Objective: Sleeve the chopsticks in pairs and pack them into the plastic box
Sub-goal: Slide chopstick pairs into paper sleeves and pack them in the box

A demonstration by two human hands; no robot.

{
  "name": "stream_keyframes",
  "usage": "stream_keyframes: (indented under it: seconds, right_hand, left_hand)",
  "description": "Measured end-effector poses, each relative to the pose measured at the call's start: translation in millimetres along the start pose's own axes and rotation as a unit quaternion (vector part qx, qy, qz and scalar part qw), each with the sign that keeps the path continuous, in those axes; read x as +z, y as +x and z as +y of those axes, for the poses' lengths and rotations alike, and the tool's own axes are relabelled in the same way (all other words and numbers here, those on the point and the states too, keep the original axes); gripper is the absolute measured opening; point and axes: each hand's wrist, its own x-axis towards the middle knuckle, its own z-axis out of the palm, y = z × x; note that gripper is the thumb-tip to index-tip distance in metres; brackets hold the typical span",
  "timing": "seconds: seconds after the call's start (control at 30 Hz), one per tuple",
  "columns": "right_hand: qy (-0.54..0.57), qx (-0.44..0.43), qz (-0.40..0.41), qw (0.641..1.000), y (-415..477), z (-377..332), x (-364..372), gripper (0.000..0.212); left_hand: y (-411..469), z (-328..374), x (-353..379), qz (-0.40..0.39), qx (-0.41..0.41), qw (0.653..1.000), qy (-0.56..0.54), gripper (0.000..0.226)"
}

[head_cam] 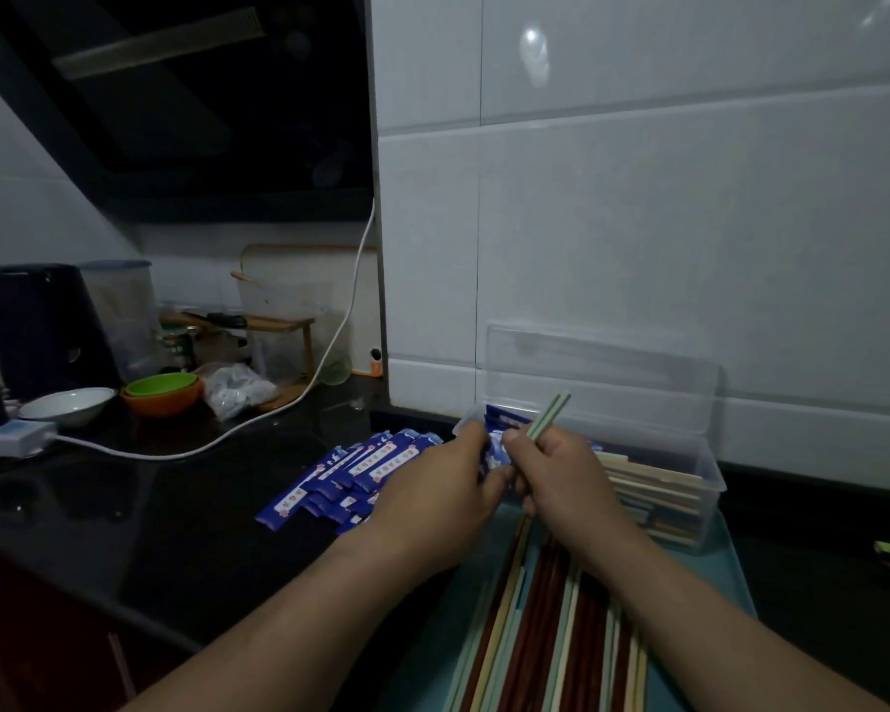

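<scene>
Right hand [561, 477]: centre of frame, fingers curled round a pair of pale green chopsticks [550, 416]. The pair's ends project up and to the right beyond the knuckles.

Left hand [443, 488]: immediately left of the right hand, the two nearly touching. Its fingertips pinch a blue printed sleeve [497, 453], which sits between the hands at the lower part of the green pair. Whether the chopsticks have entered the sleeve cannot be told, as the fingers cover the junction.

Clear plastic box [710, 477]: directly behind and to the right of the hands, standing on the far end of a teal tray [736, 573]. Its hinged lid [602, 362] stands open against the white tiled wall [689, 223]. The box holds a layer of pale chopsticks [653, 493] lying lengthwise, with some blue sleeve material at its left end.

Loose chopsticks [551, 639]: red-brown, cream and pale green, lying lengthwise on the tray between the forearms, lower centre of frame.

Pile of blue sleeves [350, 470]: fanned out on the black countertop [150, 506], just left of the left hand.

Left of frame: a white cable [330, 346] leads to a power strip [11, 436]. Near it are a white bowl [68, 405] and a green bowl nested in an orange bowl [160, 395].
</scene>
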Motion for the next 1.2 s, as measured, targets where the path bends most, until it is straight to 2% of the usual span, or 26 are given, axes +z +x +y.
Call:
stream_keyframes:
  seconds: [0.2, 0.33, 0.6, 0.73, 1.07, 1.2]
  right_hand:
    - [-0.053, -0.019, 0.010, 0.998, 4.8, 2.4, -1.7, 0.036]
    - [-0.005, -0.008, 0.023, 1.000, 1.8, 0.0, -1.8, 0.036]
    - [0.071, -0.060, 0.170, 0.981, 3.3, -10.1, -14.1, 0.039]
    - [0.095, -0.071, 0.200, 0.973, 2.1, -11.7, -12.7, 0.038]
    - [0.179, -0.046, 0.231, 0.955, 7.6, -12.6, -17.3, 0.032]
    - [0.166, -0.046, 0.214, 0.962, 6.6, -12.2, -16.4, 0.033]
  left_hand:
    - [-4.7, -0.3, 8.5, 0.034, -0.007, 0.999, 0.035, 0.020]
    - [-10.3, -8.4, 13.1, 0.033, -0.015, 0.999, 0.030, 0.021]
    - [-12.4, -13.9, 13.6, 0.013, -0.015, 1.000, -0.017, 0.019]
    - [-15.4, -9.9, 10.5, 0.024, -0.036, 0.998, -0.043, 0.014]
    - [-17.9, -3.3, 3.9, 0.015, -0.038, 0.998, -0.051, 0.012]
    - [-18.6, -1.8, 2.2, 0.008, -0.025, 0.998, -0.059, 0.007]
